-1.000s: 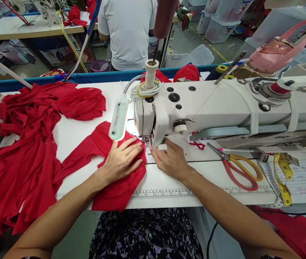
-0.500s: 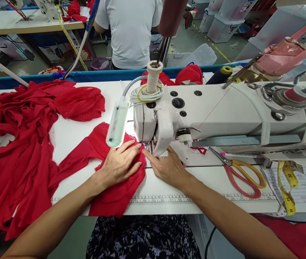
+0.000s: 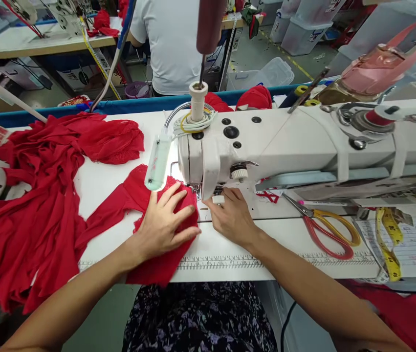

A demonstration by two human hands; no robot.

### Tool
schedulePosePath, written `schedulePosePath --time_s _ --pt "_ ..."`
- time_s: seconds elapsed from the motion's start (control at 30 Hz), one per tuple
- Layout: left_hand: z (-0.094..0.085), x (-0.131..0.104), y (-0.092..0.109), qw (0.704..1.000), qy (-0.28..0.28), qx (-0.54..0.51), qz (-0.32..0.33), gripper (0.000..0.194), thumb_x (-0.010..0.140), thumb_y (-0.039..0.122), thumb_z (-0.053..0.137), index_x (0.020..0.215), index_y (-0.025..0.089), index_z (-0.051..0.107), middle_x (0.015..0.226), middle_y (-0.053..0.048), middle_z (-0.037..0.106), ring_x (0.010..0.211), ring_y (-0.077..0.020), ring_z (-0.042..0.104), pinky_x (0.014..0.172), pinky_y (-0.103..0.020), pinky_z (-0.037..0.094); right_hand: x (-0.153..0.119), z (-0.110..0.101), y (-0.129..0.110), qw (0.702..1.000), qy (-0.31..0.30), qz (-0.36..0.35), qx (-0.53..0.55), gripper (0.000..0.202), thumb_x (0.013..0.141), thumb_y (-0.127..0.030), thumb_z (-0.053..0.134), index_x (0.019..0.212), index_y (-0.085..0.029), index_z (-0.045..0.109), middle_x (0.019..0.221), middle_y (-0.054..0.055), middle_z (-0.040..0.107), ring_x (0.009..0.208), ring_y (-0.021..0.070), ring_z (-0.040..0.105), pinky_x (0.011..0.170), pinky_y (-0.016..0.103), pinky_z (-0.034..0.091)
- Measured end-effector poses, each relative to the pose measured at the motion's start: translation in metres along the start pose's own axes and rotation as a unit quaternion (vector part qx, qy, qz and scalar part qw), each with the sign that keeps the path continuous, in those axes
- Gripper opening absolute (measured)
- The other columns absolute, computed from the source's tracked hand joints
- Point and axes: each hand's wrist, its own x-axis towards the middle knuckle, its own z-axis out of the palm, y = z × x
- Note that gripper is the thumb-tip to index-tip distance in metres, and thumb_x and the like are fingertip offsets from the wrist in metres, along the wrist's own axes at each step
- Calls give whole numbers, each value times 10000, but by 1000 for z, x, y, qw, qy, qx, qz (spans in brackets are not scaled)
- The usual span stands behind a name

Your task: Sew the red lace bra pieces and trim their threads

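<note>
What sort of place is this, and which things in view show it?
Probably a garment workshop: there is a sewing machine, red fabric under the left hand, and scissors near a tape measure.

Bright light on white tabletop (image 3: pixel 284 231), wide-angle edge stretch, blocky glitches far left

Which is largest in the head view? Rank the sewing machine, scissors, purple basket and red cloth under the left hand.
1. Sewing machine
2. Red cloth, partly covered by the left hand
3. Scissors
4. Purple basket, farther away
</note>
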Motion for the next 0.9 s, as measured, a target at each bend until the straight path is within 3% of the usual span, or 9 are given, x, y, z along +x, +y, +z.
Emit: schedulePosePath --time_s 0.1,0.2,0.3,0.4,0.5,0.67,0.77,0.83,0.9 --pt "-1 -2 28 999 16 3 -30 438 866 577 583 975 162 667 1140 -156 633 1153 -345 547 1115 -670 297 0 0 0 1000 23 13 13 203 773 -29 541 659 -183 609 788 73 580 804 214 430 744 343 313" --pt "12 -3 44 995 48 25 -81 118 883 236 554 914 145 622 951 -114 636 999 -267 581 1125 -564 368 0 -1 -1 999 28 22 20 210 783 -21 526 682 -183 614 756 57 552 797 211 423 742 338 305" --pt "24 -5 41 993 77 45 -77 177 845 44 451 901 149 582 828 -83 595 866 -229 565 1084 -527 411 0 -2 -4 999 25 25 23 207 788 -17 520 748 -178 645 740 46 529 795 209 414 746 335 294" --pt "27 -5 29 992 86 50 -77 218 863 27 393 925 155 558 766 -65 552 761 -222 520 855 -433 510 0 -2 -6 999 6 19 28 205 794 -23 526 812 -174 664 747 43 532 797 209 405 761 341 286" --pt "23 -4 21 990 93 28 -99 220 892 55 365 978 151 543 792 -72 563 752 -227 513 690 -367 466 -1 -2 -7 999 -6 13 30 191 806 -34 534 825 -170 667 777 49 555 794 207 396 761 345 278" --pt "20 0 20 988 84 -26 -127 143 902 190 467 1018 149 539 881 -76 621 824 -224 566 758 -386 435 -2 -1 -9 998 -36 12 58 228 802 -31 543 916 -176 677 827 53 580 843 215 411 784 347 272" --pt "22 1 21 989 93 28 -113 97 906 267 558 925 176 587 760 -36 595 737 -206 547 710 -377 411 -2 0 -9 997 -43 17 59 236 819 -38 537 933 -186 681 816 50 575 838 215 408 786 349 266" --pt "22 2 22 985 129 75 -89 76 918 210 561 873 190 619 774 -42 613 757 -203 557 754 -396 429 -2 0 -9 997 -38 22 56 244 816 -31 533 930 -185 684 805 50 572 825 213 407 781 350 268" --pt "22 1 24 982 154 102 -46 115 911 126 554 893 197 643 884 -55 665 896 -220 600 921 -488 429 -2 -1 -8 998 -24 28 58 262 802 -18 528 938 -175 688 802 54 571 822 214 413 782 351 277"
